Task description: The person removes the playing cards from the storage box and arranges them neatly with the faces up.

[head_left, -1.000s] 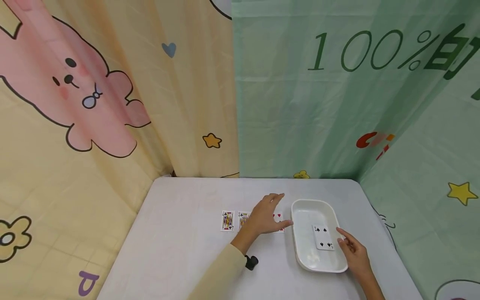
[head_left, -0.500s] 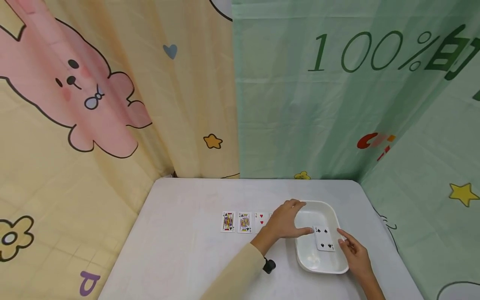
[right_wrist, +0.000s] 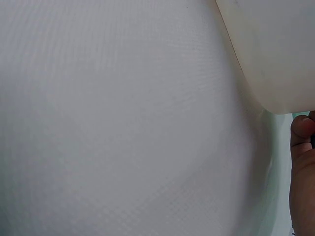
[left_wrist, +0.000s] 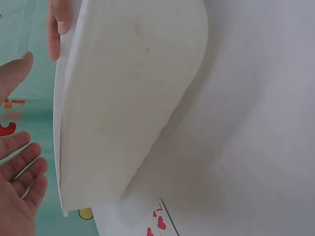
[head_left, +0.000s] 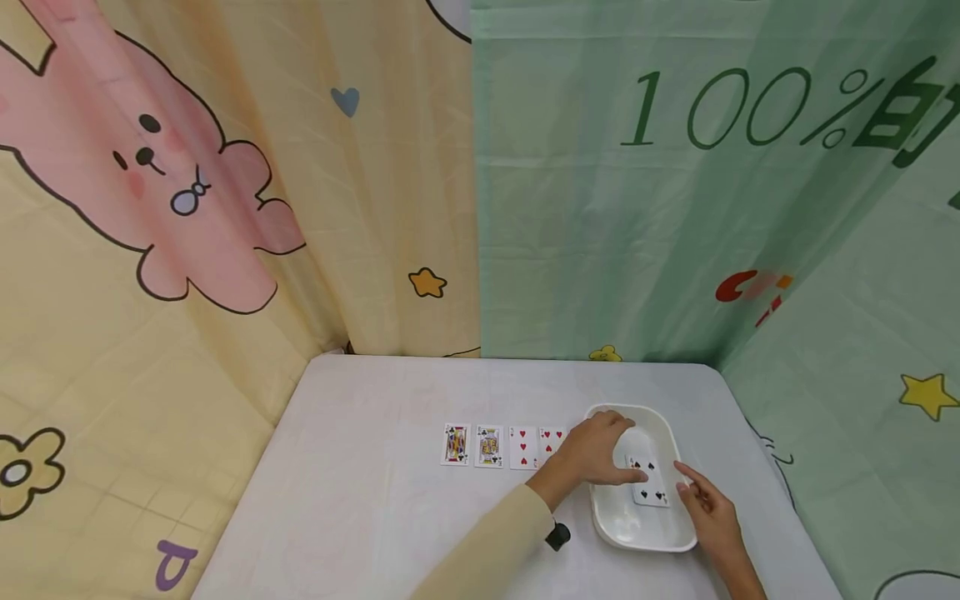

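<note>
A white tray (head_left: pixel 611 521) stands on the right part of the table, with a spades playing card (head_left: pixel 651 498) lying face up on its floor. My left hand (head_left: pixel 598 450) hovers over the tray's left side, thumb and fingers spread apart, and I see nothing between them. The same hand (left_wrist: pixel 19 184) shows beyond the tray's rim in the left wrist view. At the tray's right rim, my right hand (head_left: pixel 712 512) grips the edge, its thumb and index finger over the rim. Only part of this hand (right_wrist: pixel 302 172) shows in the right wrist view.
Left of the tray lies a row of face-up playing cards: two face cards (head_left: pixel 456 445) and two hearts cards (head_left: pixel 522 448), the last partly hidden behind my left hand. A white cloth (head_left: pixel 337 492) covers the table, and printed curtains (head_left: pixel 585 250) enclose its back and sides.
My left hand has moved right, from above the card row to over the tray, uncovering the hearts cards. My right hand stays at the tray's rim.
</note>
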Tool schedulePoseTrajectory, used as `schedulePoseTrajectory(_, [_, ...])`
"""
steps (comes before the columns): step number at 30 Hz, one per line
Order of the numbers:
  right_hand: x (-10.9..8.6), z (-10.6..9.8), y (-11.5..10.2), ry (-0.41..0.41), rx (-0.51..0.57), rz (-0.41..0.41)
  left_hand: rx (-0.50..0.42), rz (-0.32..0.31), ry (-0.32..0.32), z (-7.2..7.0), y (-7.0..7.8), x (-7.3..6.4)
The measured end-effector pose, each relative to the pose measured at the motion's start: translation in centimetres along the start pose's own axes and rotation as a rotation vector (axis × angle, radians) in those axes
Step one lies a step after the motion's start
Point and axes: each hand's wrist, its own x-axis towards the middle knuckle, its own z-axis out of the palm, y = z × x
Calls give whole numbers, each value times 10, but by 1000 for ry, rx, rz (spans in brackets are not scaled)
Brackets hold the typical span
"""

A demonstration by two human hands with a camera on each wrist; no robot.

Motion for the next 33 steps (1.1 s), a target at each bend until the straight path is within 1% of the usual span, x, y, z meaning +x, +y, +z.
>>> schedulePoseTrajectory(4, [0, -1, 0, -4, 29, -7, 13, -4, -24, 9, 6, 6])
schedulePoseTrajectory(7, [-1, -1, 0, -9, 47, -8, 26, -7, -28, 15, 11, 9])
schedulePoseTrajectory(13, [-1, 0, -1, -5, 44, -22, 66, -22, -37, 23, 18, 13])
schedulePoseTrajectory(18, [-1, 0, -2, 0, 55, -46, 132, -33, -57, 34, 20, 12])
schedulePoseTrajectory(22, [-1, 2, 1, 4, 56, -58, 217, -45, -78, 42, 21, 11])
schedulePoseTrajectory(24, [0, 2, 3, 7, 48, -57, 260, -53, -92, 44, 22, 11])
schedulePoseTrajectory(28, [-1, 2, 2, 13, 64, -74, 318, -63, -134, 44, 25, 12])
schedulePoseTrajectory(33, [-2, 1, -1, 17, 74, -87, 390, -55, -160, 42, 29, 12])
